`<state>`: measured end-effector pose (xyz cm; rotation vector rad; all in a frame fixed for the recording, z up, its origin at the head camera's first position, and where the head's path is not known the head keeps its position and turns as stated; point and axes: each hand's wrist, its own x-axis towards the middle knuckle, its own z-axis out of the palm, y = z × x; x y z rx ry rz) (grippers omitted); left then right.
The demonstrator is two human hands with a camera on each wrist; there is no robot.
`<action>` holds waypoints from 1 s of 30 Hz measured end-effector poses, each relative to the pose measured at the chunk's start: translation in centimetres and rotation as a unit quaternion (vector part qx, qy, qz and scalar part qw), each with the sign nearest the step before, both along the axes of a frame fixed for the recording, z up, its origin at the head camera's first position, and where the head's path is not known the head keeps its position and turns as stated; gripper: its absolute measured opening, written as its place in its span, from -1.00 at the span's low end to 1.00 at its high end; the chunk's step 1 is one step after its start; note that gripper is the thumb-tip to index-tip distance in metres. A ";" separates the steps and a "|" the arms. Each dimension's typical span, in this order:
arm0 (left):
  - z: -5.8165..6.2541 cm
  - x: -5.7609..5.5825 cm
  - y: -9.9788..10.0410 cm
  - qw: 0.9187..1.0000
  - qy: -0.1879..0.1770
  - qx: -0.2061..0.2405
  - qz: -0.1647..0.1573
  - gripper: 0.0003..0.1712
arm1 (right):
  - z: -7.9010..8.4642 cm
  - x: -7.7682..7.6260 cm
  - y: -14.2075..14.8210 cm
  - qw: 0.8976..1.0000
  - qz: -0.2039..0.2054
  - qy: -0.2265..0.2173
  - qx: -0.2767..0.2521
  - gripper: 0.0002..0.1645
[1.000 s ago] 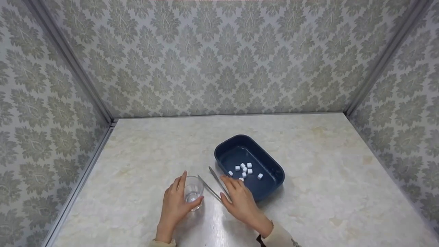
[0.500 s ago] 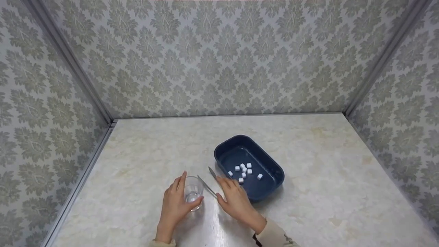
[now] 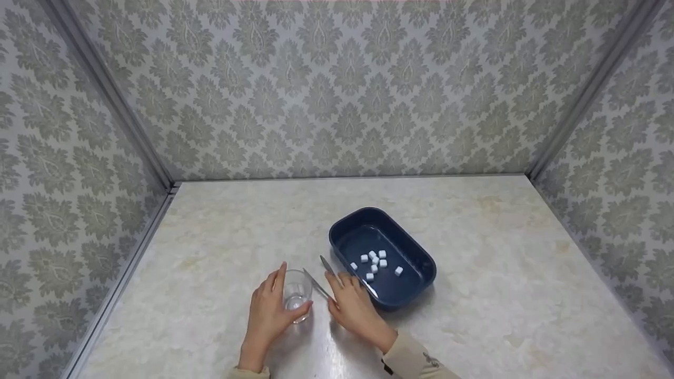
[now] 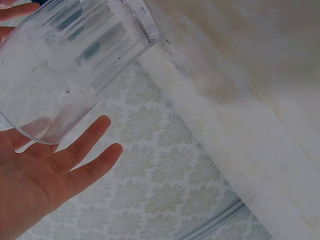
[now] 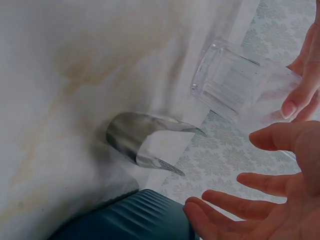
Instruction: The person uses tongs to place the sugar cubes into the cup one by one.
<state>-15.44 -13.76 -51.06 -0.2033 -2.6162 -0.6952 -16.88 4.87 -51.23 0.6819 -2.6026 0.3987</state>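
Note:
My left hand (image 3: 269,311) holds a clear plastic tumbler (image 3: 298,284), thumb on one side and fingers on the other. In the left wrist view two fingers (image 4: 92,167) stretch out free of the tumbler. Metal tongs (image 5: 125,135) stand on their bent end on the table, tips pointing up and apart. Beside them is my right hand (image 3: 358,311), its fingers (image 5: 240,204) spread with nothing between them. In the head view it hides the lower part of the tongs. Several small white cubes (image 3: 375,268) lie in a dark blue basin (image 3: 401,288) just right of that hand.
The marbled table (image 3: 484,226) is bounded by patterned walls (image 3: 337,95) at the back and both sides. Metal rails (image 3: 126,252) run along the left edge. The basin's ribbed outer wall (image 5: 140,217) is close to my right fingertips.
My right hand has slid left, off the basin's near edge and closer to the tongs, uncovering more of the basin. The left hand and the tumbler have stayed where they were.

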 end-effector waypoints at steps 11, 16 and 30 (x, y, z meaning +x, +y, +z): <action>-0.1 -0.1 0.0 1.000 -0.001 0.003 -0.005 0.06 | -1.1 -0.2 -0.4 0.999 -0.009 -0.044 0.024 -0.39; -0.1 0.0 -0.1 1.000 -0.001 0.002 -0.003 0.06 | -1.5 -0.5 -0.5 0.999 -0.008 -0.035 0.031 -0.39; 0.0 0.0 -0.1 1.000 -0.008 0.004 -0.002 0.06 | -2.3 -1.2 -0.8 0.998 -0.023 -0.016 0.047 -0.35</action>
